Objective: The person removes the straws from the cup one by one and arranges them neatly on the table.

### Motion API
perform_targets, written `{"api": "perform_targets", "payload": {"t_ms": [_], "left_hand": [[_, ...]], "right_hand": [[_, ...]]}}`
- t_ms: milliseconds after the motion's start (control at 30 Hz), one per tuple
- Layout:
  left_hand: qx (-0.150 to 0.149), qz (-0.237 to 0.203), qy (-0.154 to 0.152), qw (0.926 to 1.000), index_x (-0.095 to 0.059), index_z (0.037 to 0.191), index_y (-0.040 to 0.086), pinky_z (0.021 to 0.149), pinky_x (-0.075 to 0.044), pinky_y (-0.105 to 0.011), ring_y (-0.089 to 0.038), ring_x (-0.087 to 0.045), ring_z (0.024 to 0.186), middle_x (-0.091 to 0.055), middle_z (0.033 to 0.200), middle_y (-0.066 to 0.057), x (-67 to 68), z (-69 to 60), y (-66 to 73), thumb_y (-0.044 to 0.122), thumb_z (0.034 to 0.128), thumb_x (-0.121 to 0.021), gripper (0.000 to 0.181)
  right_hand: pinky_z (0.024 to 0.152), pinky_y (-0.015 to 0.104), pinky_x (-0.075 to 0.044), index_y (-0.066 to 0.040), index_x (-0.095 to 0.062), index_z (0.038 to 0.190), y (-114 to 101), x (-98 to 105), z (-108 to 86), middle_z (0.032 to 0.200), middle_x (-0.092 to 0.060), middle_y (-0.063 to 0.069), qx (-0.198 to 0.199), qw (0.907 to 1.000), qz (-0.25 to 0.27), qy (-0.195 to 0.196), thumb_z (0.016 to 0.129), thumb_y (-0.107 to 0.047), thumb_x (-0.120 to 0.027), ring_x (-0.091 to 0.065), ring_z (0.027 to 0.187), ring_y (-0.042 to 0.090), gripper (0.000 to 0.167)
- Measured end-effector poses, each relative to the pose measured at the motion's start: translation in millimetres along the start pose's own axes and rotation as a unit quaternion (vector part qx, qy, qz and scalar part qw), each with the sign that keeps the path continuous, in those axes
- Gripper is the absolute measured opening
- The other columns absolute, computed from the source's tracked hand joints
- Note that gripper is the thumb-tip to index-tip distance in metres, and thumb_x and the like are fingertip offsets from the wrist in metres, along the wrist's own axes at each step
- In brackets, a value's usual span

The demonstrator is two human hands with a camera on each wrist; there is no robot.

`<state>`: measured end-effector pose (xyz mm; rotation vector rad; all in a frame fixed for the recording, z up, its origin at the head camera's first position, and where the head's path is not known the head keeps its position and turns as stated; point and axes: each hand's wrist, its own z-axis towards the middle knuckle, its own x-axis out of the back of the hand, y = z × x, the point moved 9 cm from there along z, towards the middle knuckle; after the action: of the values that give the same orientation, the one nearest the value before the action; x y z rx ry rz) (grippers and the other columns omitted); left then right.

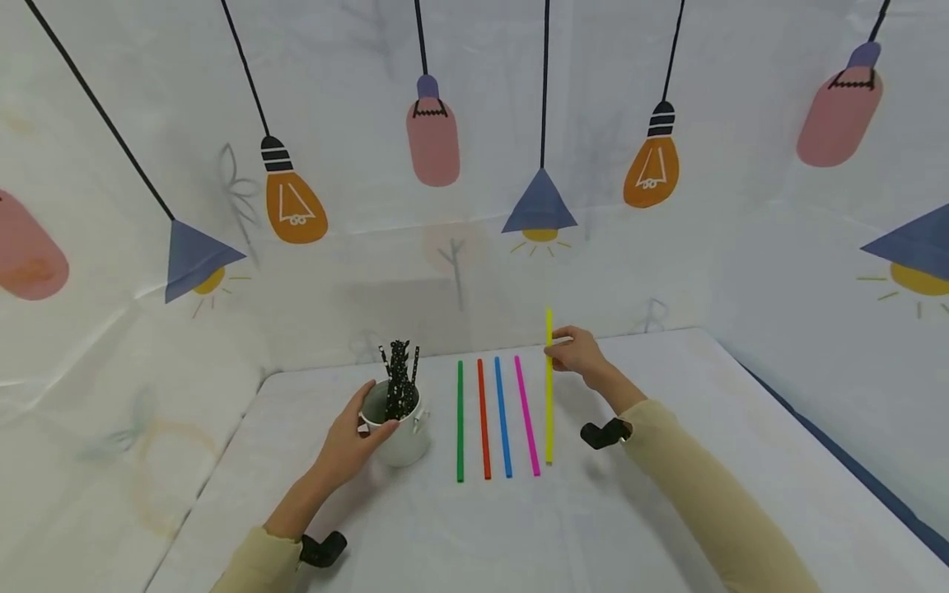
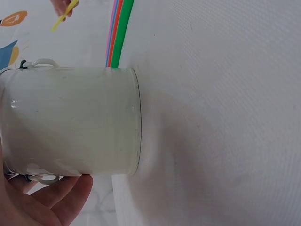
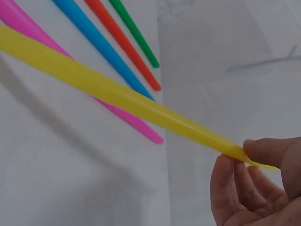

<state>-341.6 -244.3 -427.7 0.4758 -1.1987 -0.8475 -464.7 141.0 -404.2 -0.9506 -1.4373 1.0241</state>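
My left hand [image 1: 347, 441] grips a whitish metal pot [image 2: 75, 122] with small side handles, thumb and fingers around its rim. Inside the pot stand several black straws with white specks [image 1: 400, 383]. Between thumb and fingertips, my right hand [image 1: 578, 352] pinches a yellow straw [image 3: 127, 101] near its far end; the straw hangs over the table, its shadow apart from it. Left of it a pink straw [image 1: 527, 416], a blue straw [image 1: 503, 418], a red straw [image 1: 484, 420] and a green straw [image 1: 460, 422] lie in a row, pointing away from me.
A white cloth covers the table [image 1: 474, 535]. Behind it hangs a pale sheet [image 1: 482, 272] printed with lamps and bulbs, close to the straws' far ends. Each wrist carries a black camera mount, such as the one on the right wrist [image 1: 604, 433].
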Motion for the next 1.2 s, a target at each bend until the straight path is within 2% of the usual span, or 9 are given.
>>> {"api": "perform_targets", "payload": {"t_ms": [367, 700, 933, 1200], "left_hand": [[-0.003, 0.013, 0.008, 0.9999, -0.024, 0.154, 0.014, 0.082, -0.053, -0.04, -0.03, -0.06, 0.106, -0.043, 0.145, -0.017, 3.5, -0.7, -1.6, 0.04, 0.0904, -0.069, 0.082], [-0.001, 0.01, 0.009, 0.9999, -0.025, 0.154, 0.014, 0.083, -0.054, -0.041, -0.032, -0.059, 0.107, -0.042, 0.146, -0.017, 1.2, -4.7, -6.4, 0.04, 0.0897, -0.07, 0.082], [0.001, 0.008, 0.01, 0.9999, -0.025, 0.154, 0.013, 0.083, -0.054, -0.041, -0.033, -0.059, 0.108, -0.043, 0.145, -0.017, 1.2, -5.3, -7.7, 0.038, 0.0901, -0.07, 0.081], [-0.002, 0.008, 0.012, 0.9999, -0.025, 0.154, 0.015, 0.083, -0.054, -0.041, -0.032, -0.059, 0.108, -0.043, 0.145, -0.017, 2.8, -6.0, -8.5, 0.039, 0.0898, -0.07, 0.082]], "right_hand": [[0.075, 0.032, -0.057, 0.002, -0.055, 0.128, 34.5, -4.4, 11.9, 0.113, -0.06, 0.022, -0.044, 0.9978, -0.031, 0.039, 0.092, -0.013, -0.066, -0.062, 0.08, 0.023, 0.04], [0.067, 0.028, -0.056, 0.003, -0.061, 0.119, 60.4, -12.8, 14.1, 0.1, -0.064, 0.018, -0.062, 0.9935, -0.062, 0.072, 0.088, -0.014, -0.073, -0.061, 0.073, 0.02, 0.037], [0.066, 0.028, -0.055, 0.001, -0.064, 0.115, 69.2, -15.0, 14.3, 0.099, -0.063, 0.018, -0.067, 0.9875, -0.096, 0.106, 0.087, -0.016, -0.074, -0.06, 0.073, 0.023, 0.035], [0.062, 0.026, -0.053, 0.001, -0.066, 0.111, 72.1, -22.1, 13.9, 0.099, -0.062, 0.017, -0.067, 0.9845, -0.12, 0.11, 0.086, -0.018, -0.075, -0.058, 0.073, 0.024, 0.033]]}}
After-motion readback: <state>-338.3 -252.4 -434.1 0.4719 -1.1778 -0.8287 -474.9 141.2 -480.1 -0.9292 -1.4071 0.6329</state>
